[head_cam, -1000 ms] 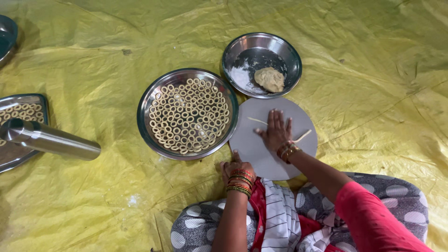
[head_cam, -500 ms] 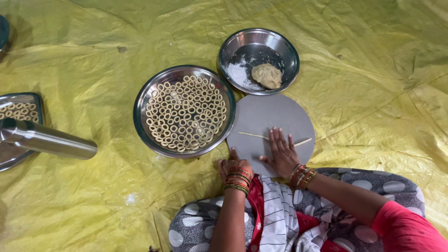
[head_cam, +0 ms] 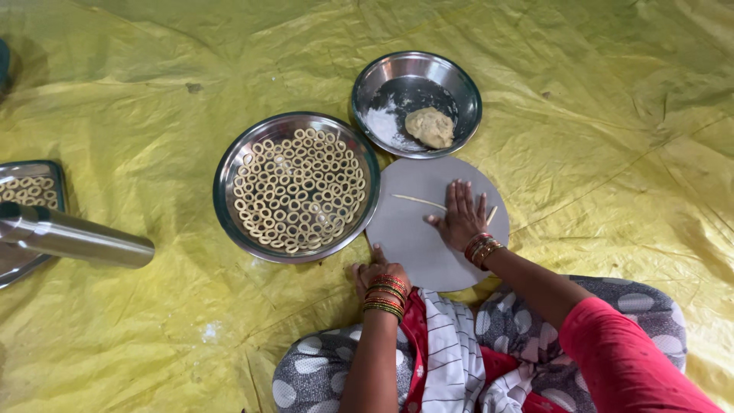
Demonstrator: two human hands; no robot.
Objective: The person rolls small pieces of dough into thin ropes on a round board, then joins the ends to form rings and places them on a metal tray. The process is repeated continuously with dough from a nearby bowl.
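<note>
We saw the right hand (head_cam: 461,216) pressed flat, fingers spread, on a thin dough strand (head_cam: 419,201) lying across the round grey board (head_cam: 409,237); the left hand (head_cam: 378,275), fingers curled and holding nothing, rested at the board's near edge.

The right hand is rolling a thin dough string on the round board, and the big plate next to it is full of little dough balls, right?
Not quite. The head view shows the plate full of little dough rings, not balls. The rest holds: the right hand presses flat on a thin dough string on the round board.
</note>
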